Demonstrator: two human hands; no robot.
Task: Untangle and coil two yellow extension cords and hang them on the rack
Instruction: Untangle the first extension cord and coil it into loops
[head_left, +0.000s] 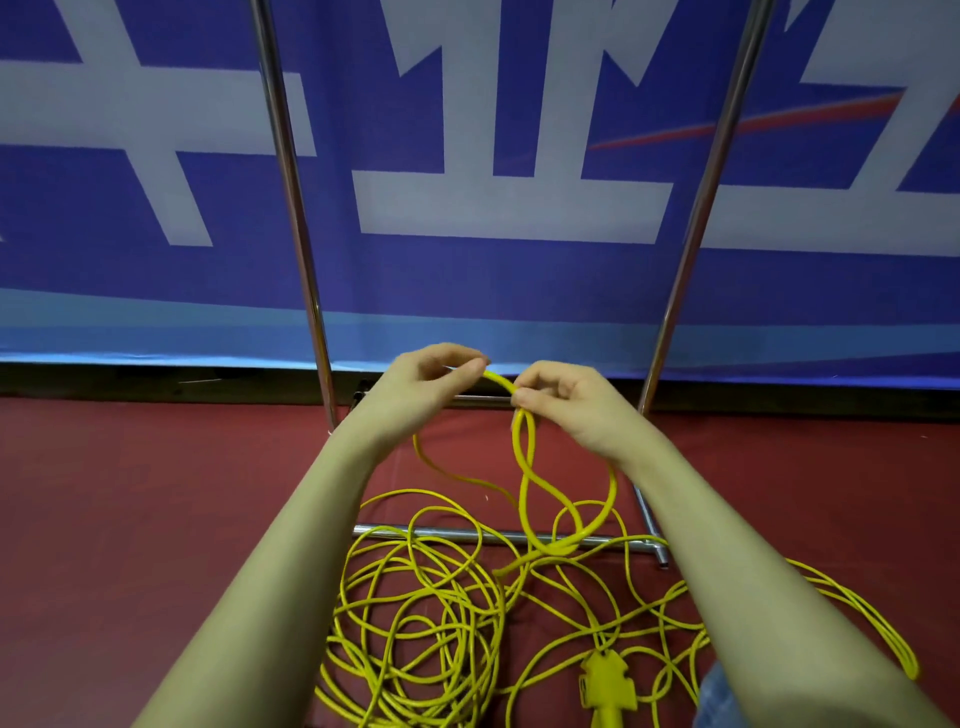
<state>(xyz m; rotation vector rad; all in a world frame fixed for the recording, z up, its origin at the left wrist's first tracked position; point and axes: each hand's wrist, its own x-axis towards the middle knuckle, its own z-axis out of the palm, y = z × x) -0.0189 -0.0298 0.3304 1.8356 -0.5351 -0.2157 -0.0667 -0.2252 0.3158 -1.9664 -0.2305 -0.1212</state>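
Observation:
A tangled heap of yellow extension cord lies on the red floor between my forearms. A yellow multi-outlet socket end rests near the bottom edge. My left hand pinches a raised strand of cord between thumb and fingers. My right hand pinches the same strand a short way along, where loops hang down and cross in a twist. The metal rack's two uprights rise behind my hands, and its base bar runs across the floor under the cords. The rack's top is out of view.
A blue banner with large white characters covers the wall behind the rack. Red carpet spreads left and right. More cord loops trail off to the right. A patch of blue denim shows at the bottom right.

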